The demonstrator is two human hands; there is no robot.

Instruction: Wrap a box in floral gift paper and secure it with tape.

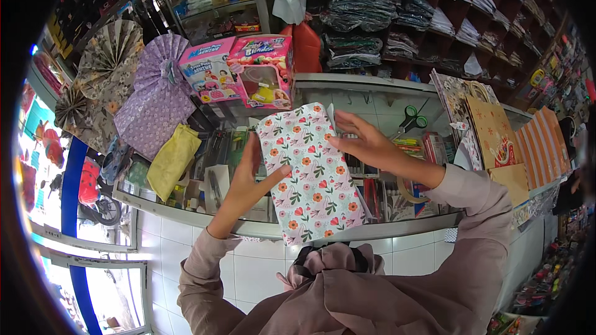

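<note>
Between my hands, above the glass counter [242, 230], is a package in white floral wrapping paper [307, 172], printed with orange flowers and red hearts. My left hand [253, 184] grips its left side, thumb across the top face and fingers along the edge. At the upper right edge is my right hand [358, 137], with its thumb on the printed face and its fingers behind. A pale paper edge sticks out on the right side. What the paper encloses is hidden.
Green-handled scissors [412, 118] and a tape roll [409, 190] lie to the right. Two pink toy boxes [263, 74] stand at the back. Left are yellow cloth [174, 163] and a purple fan-pleated wrapped gift [158, 97]. Paper bags [493, 135] stand at far right.
</note>
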